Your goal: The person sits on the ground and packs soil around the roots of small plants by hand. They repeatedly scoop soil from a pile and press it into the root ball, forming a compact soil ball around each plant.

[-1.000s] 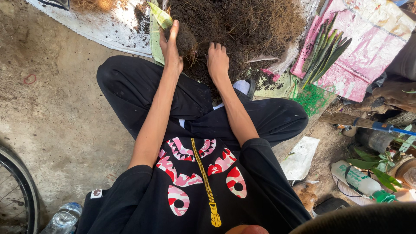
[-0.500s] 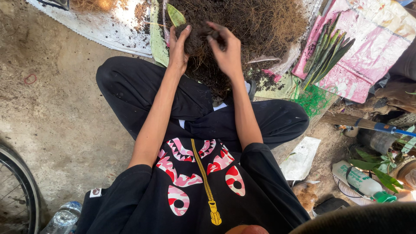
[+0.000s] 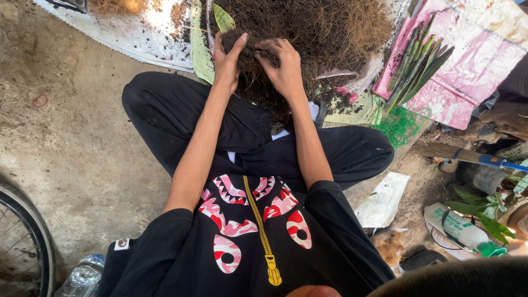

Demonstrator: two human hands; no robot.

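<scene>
I sit cross-legged on a concrete floor in black clothes. A big pile of dark brown fibrous soil (image 3: 324,33) lies in front of my knees. My left hand (image 3: 226,63) and my right hand (image 3: 283,69) press a clump of that fibre (image 3: 251,66) between them at the near edge of the pile. A small green leaf (image 3: 223,17) sticks up just above my left hand's fingers.
A bundle of long green leaves (image 3: 418,66) lies on a pink sheet (image 3: 467,71) at the right. A white sheet (image 3: 137,33) lies at the back left. A broom (image 3: 467,157), bottles (image 3: 459,228) and plants crowd the right; a bicycle wheel (image 3: 22,236) is at the left.
My hands have drawn back from the top of the pile toward me and closed together around a clump of fibre; the leaf stays by my left fingers.
</scene>
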